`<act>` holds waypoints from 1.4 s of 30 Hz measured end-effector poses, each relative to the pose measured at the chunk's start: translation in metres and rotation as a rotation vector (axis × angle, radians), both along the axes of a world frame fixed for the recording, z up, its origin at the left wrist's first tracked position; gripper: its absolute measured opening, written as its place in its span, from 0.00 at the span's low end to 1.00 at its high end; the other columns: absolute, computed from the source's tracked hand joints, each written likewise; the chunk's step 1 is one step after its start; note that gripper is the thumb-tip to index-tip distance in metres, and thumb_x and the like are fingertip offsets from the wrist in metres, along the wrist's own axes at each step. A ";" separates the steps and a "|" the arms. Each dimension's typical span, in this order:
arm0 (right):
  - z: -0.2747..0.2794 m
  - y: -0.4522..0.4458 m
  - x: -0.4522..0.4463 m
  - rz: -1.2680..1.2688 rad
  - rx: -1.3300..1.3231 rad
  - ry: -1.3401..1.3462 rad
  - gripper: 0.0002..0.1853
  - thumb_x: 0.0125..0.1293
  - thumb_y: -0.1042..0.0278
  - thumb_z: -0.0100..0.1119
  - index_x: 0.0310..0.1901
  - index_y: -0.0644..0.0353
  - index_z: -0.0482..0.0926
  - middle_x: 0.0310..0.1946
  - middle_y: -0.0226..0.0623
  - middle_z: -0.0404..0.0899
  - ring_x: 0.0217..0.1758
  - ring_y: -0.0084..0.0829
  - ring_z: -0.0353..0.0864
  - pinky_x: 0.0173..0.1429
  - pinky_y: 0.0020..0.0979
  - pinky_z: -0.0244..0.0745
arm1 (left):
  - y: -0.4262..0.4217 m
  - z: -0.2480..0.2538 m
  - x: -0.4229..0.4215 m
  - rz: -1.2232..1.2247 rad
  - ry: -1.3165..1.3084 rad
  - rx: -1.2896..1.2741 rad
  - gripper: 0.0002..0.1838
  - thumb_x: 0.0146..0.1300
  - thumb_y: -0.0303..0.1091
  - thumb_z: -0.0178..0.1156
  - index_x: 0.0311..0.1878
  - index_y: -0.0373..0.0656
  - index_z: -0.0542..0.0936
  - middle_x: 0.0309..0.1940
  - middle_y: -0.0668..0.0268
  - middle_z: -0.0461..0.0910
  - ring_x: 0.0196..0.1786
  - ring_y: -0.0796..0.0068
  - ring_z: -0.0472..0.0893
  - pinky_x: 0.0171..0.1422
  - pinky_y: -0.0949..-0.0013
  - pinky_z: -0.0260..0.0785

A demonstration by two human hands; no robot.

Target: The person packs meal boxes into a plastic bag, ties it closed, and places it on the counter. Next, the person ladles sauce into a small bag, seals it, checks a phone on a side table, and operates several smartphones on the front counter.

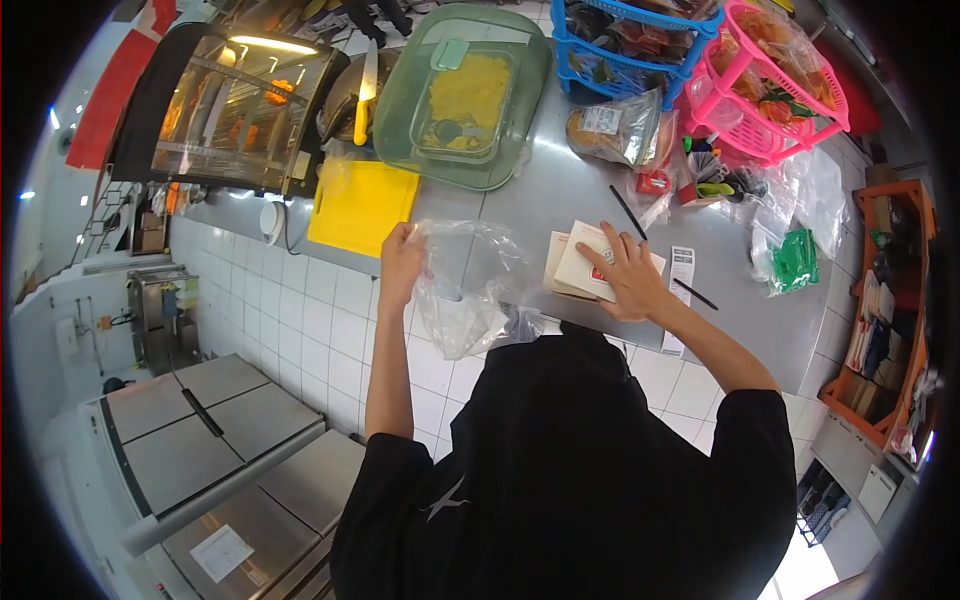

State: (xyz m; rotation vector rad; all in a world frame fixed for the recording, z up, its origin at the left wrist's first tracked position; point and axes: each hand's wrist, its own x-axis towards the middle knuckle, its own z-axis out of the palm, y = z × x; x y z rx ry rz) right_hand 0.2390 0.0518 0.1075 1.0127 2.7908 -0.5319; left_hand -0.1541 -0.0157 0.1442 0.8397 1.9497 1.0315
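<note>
My left hand point(402, 262) is closed on the edge of a clear plastic bag point(460, 300), which hangs at the counter's front edge. On the steel counter, my right hand point(632, 277) rests with its fingers spread on a white paper box or packet point(583, 262) with red print. Another pale one lies partly under it. A black stick point(629, 212) lies just behind my right hand, and a second black stick point(695, 293) crosses a printed paper strip point(682, 270) to its right.
A yellow cutting board point(362, 208), a yellow-handled knife point(362, 122) and a green tub point(400, 120) stand at left and centre. Blue baskets point(635, 85), a pink basket point(745, 125) and a green bag point(798, 262) are at right. Behind stands a glass display case point(240, 110).
</note>
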 end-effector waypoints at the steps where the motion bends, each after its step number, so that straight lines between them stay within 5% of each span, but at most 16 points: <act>1: -0.001 0.002 0.000 -0.030 -0.005 0.027 0.57 0.49 0.49 0.75 0.81 0.33 0.52 0.79 0.58 0.44 0.74 0.61 0.58 0.70 0.65 0.58 | 0.004 0.008 0.002 0.012 -0.045 -0.003 0.08 0.68 0.32 0.59 0.45 0.38 0.79 0.30 0.65 0.78 0.28 0.74 0.77 0.25 0.68 0.72; 6: -0.011 -0.002 -0.002 -0.127 0.078 0.120 0.56 0.50 0.49 0.75 0.80 0.37 0.54 0.78 0.60 0.46 0.74 0.61 0.57 0.70 0.64 0.58 | 0.016 0.016 0.000 0.005 -0.294 0.013 0.12 0.70 0.35 0.57 0.51 0.41 0.78 0.37 0.65 0.79 0.37 0.76 0.78 0.31 0.68 0.76; 9: 0.000 -0.011 -0.014 -0.176 0.117 -0.070 0.56 0.50 0.49 0.75 0.80 0.39 0.52 0.76 0.60 0.49 0.73 0.60 0.59 0.69 0.63 0.59 | 0.023 0.016 -0.004 -0.042 -0.307 -0.015 0.14 0.70 0.36 0.58 0.54 0.39 0.78 0.38 0.65 0.78 0.40 0.74 0.78 0.31 0.70 0.76; 16: 0.033 0.011 -0.029 -0.411 -0.011 0.106 0.55 0.50 0.55 0.76 0.78 0.42 0.54 0.66 0.58 0.58 0.70 0.60 0.61 0.67 0.61 0.61 | 0.017 -0.030 -0.045 -0.437 0.313 0.079 0.14 0.68 0.34 0.61 0.52 0.37 0.81 0.39 0.48 0.79 0.45 0.49 0.80 0.51 0.58 0.72; 19: 0.069 0.018 -0.052 -0.419 0.141 0.265 0.54 0.48 0.58 0.77 0.77 0.43 0.55 0.66 0.58 0.58 0.70 0.61 0.62 0.68 0.60 0.60 | 0.015 -0.044 -0.057 -0.405 0.201 0.084 0.13 0.68 0.33 0.60 0.51 0.36 0.81 0.39 0.52 0.80 0.41 0.57 0.82 0.46 0.61 0.73; 25: 0.091 0.009 -0.170 -0.228 0.162 0.706 0.53 0.42 0.58 0.81 0.73 0.45 0.62 0.70 0.63 0.55 0.74 0.66 0.55 0.76 0.59 0.53 | 0.030 -0.078 -0.082 -0.283 -0.278 -0.151 0.16 0.72 0.34 0.58 0.58 0.37 0.79 0.49 0.59 0.84 0.43 0.74 0.84 0.40 0.68 0.77; 27: 0.060 -0.002 -0.222 -0.147 0.105 0.863 0.53 0.40 0.56 0.81 0.72 0.46 0.65 0.70 0.64 0.56 0.74 0.66 0.55 0.76 0.59 0.53 | 0.033 -0.110 -0.090 -0.208 -0.723 0.026 0.17 0.73 0.35 0.57 0.61 0.38 0.77 0.52 0.59 0.84 0.45 0.73 0.85 0.46 0.66 0.80; 29: 0.025 -0.013 -0.262 -0.070 0.015 0.740 0.55 0.41 0.56 0.83 0.73 0.48 0.62 0.70 0.64 0.54 0.73 0.67 0.56 0.74 0.61 0.56 | 0.036 -0.097 -0.102 -0.214 -1.147 0.118 0.18 0.74 0.34 0.57 0.63 0.38 0.74 0.56 0.58 0.82 0.50 0.70 0.86 0.57 0.64 0.81; 31: -0.011 -0.021 -0.285 -0.075 -0.114 0.710 0.55 0.42 0.57 0.79 0.76 0.40 0.63 0.70 0.61 0.57 0.72 0.64 0.60 0.74 0.58 0.58 | 0.037 -0.113 -0.125 -0.091 -1.142 0.014 0.14 0.72 0.32 0.58 0.57 0.39 0.76 0.52 0.56 0.84 0.47 0.68 0.86 0.52 0.66 0.81; 34: -0.034 -0.031 -0.284 -0.074 -0.260 0.314 0.58 0.43 0.60 0.79 0.79 0.33 0.58 0.71 0.63 0.54 0.72 0.65 0.60 0.73 0.57 0.60 | 0.022 -0.110 -0.161 -0.372 0.163 -0.007 0.10 0.69 0.30 0.59 0.51 0.38 0.78 0.38 0.58 0.85 0.37 0.70 0.85 0.40 0.66 0.81; 37: -0.052 -0.038 -0.266 -0.122 -0.181 0.169 0.56 0.48 0.64 0.73 0.79 0.27 0.56 0.71 0.64 0.58 0.72 0.66 0.62 0.72 0.54 0.64 | 0.000 -0.069 -0.184 -0.324 -0.204 -0.101 0.10 0.61 0.24 0.61 0.46 0.40 0.79 0.24 0.66 0.77 0.25 0.74 0.78 0.28 0.69 0.72; 39: -0.053 -0.026 -0.258 -0.106 -0.282 -0.047 0.55 0.49 0.71 0.68 0.80 0.35 0.55 0.66 0.61 0.67 0.68 0.58 0.71 0.67 0.46 0.71 | -0.009 0.003 -0.164 -0.468 -0.216 -0.200 0.08 0.67 0.30 0.62 0.46 0.39 0.80 0.22 0.68 0.75 0.18 0.79 0.73 0.21 0.72 0.68; 40: -0.100 -0.028 -0.244 -0.105 -0.326 -0.017 0.56 0.48 0.75 0.68 0.80 0.36 0.54 0.63 0.57 0.71 0.65 0.55 0.75 0.65 0.43 0.73 | -0.017 0.035 -0.152 -0.553 -0.248 -0.222 0.08 0.68 0.32 0.62 0.47 0.39 0.80 0.22 0.69 0.75 0.16 0.81 0.71 0.20 0.73 0.66; 42: -0.109 -0.031 -0.236 -0.092 -0.423 0.053 0.57 0.46 0.80 0.68 0.81 0.39 0.54 0.57 0.51 0.77 0.62 0.49 0.79 0.63 0.39 0.75 | -0.021 0.048 -0.142 -0.558 -0.315 -0.175 0.09 0.71 0.34 0.62 0.46 0.38 0.81 0.20 0.71 0.74 0.14 0.83 0.69 0.17 0.74 0.64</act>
